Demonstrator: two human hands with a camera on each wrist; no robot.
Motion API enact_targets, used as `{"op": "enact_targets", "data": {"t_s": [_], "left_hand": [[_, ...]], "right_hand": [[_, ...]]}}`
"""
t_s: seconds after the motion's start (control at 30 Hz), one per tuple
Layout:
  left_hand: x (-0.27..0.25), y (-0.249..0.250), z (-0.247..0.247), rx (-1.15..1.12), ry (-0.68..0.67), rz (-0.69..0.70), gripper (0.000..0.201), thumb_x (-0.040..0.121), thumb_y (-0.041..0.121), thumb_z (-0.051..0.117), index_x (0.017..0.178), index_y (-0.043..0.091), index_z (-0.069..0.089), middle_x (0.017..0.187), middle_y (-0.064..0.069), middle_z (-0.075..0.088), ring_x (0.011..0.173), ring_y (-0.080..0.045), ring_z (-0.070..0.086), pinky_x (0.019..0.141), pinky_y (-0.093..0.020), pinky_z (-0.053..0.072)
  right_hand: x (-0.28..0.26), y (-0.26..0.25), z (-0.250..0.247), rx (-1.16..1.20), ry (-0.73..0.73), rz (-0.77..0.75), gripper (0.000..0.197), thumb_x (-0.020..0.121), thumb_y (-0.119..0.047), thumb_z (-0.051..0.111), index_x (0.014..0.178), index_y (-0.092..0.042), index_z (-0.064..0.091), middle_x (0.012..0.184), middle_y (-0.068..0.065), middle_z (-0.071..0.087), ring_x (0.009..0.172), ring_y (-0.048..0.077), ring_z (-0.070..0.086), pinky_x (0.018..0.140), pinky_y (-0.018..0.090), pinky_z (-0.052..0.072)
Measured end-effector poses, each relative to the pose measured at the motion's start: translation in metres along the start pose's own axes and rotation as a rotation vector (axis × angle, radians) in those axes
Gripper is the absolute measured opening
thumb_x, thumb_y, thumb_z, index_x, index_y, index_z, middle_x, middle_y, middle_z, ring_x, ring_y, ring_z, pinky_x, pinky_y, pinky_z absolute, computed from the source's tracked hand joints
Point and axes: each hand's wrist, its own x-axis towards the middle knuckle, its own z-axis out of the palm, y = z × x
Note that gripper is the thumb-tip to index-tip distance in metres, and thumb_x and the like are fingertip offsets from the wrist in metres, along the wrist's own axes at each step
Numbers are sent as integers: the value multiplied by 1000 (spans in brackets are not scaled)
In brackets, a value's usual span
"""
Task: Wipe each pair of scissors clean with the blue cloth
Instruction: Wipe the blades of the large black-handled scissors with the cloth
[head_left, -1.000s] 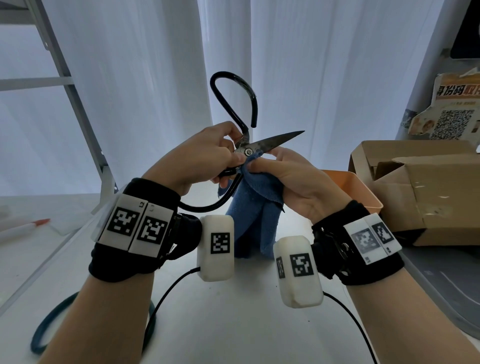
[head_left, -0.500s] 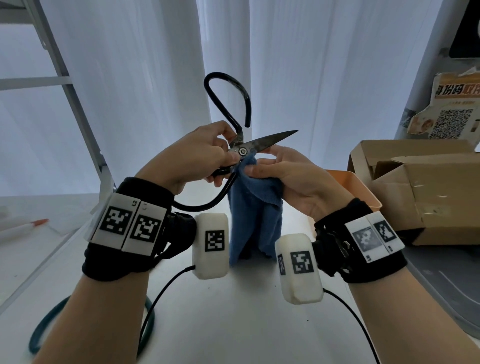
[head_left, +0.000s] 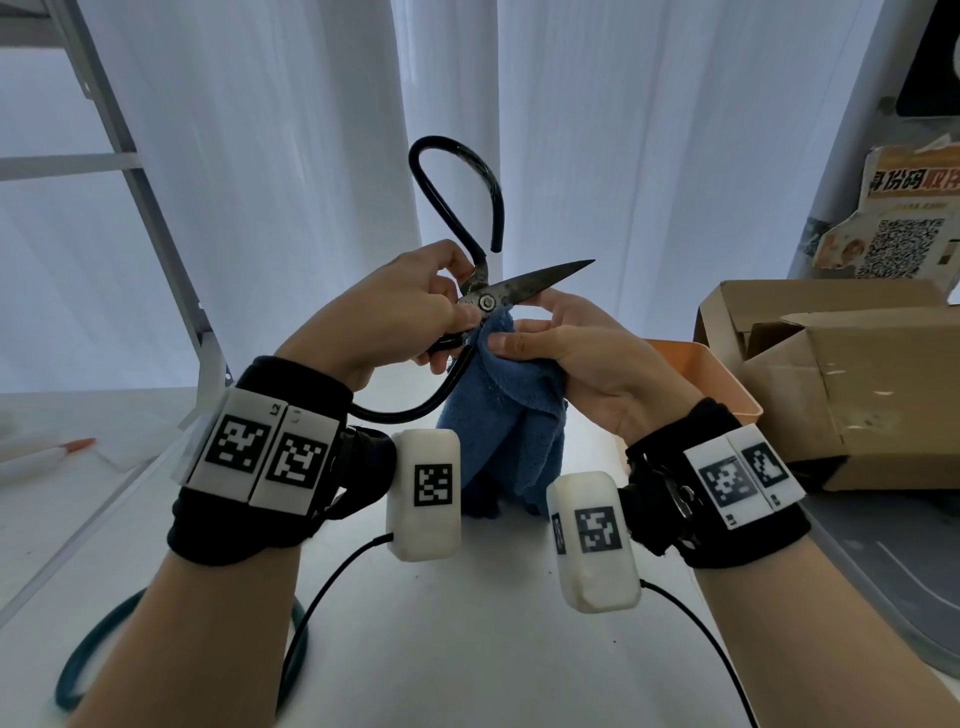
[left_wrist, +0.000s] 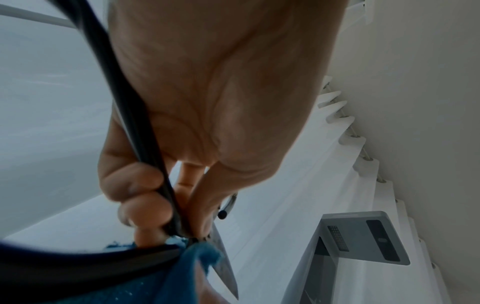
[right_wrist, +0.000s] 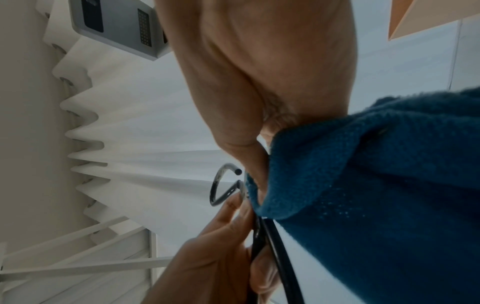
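Observation:
Black-handled scissors with dark steel blades are held up in front of the curtain, tips pointing right. My left hand grips them at the pivot, fingers curled round the lower handle. One handle loop stands up, the other curves down toward my left wrist. My right hand pinches the blue cloth against the lower blade just right of the pivot; the rest of the cloth hangs down to the table. The upper blade is bare.
An orange bin sits behind my right hand, with an open cardboard box to its right. A teal loop lies on the white table at lower left. A metal frame stands at left, and a grey tray at right.
Both hands and the scissors have shifted slightly left and up. The cloth has slid along the blade toward the pivot.

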Motion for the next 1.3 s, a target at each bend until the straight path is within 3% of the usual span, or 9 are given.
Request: {"op": "enact_targets", "data": {"t_s": [0.13, 0.33, 0.47, 0.63, 0.87, 1.13, 1.3], "left_hand": [[0, 0, 0, -20, -43, 0, 13, 98, 7, 56, 104, 18, 53, 67, -2, 56, 49, -15, 53, 47, -23, 42], [-1, -2, -9, -32, -30, -25, 12, 98, 7, 57, 106, 16, 56, 52, 9, 53, 48, -15, 51, 51, -26, 41], [-3, -5, -13, -45, -40, -40, 12, 98, 9, 59, 108, 15, 56, 53, 8, 53, 48, -15, 50, 52, -27, 41], [-2, -2, -5, -6, -105, -23, 12, 97, 8, 57, 107, 15, 55, 55, 5, 53, 52, -20, 50, 56, -31, 41], [-3, 0, -8, -70, -39, -33, 11, 97, 6, 58, 104, 14, 57, 53, 5, 53, 48, -17, 50, 52, -29, 40], [-3, 2, -3, -29, -23, -10, 11, 98, 9, 56, 105, 18, 55, 55, 5, 53, 49, -14, 50, 53, -28, 41], [-4, 1, -8, -18, -23, -10, 11, 98, 10, 58, 105, 18, 56, 54, 5, 55, 48, -14, 49, 53, -28, 41]], "right_hand": [[2, 2, 1, 60, 59, -20, 50, 82, 6, 72, 128, -1, 55, 116, 28, 69, 108, 38, 68, 91, 39, 58], [4, 3, 3, -29, -9, 16, 49, 84, 2, 72, 130, -4, 56, 119, 24, 69, 114, 35, 66, 99, 41, 54], [2, 1, 2, -111, -53, 46, 50, 84, 1, 72, 131, -7, 55, 119, 25, 68, 110, 33, 68, 96, 39, 56], [2, 3, 1, -85, 20, -1, 39, 84, 1, 73, 120, 8, 61, 117, 27, 69, 111, 39, 67, 99, 46, 53], [1, -2, -1, -38, -54, 45, 45, 87, 0, 69, 130, -2, 58, 122, 23, 68, 118, 37, 63, 100, 41, 53], [0, -1, -3, 80, -59, 28, 46, 88, 3, 67, 132, 0, 55, 124, 23, 67, 111, 33, 66, 96, 37, 55], [-2, -3, -1, 42, -97, 40, 46, 88, 9, 62, 132, 0, 55, 125, 24, 66, 113, 32, 66, 100, 38, 53]]}}
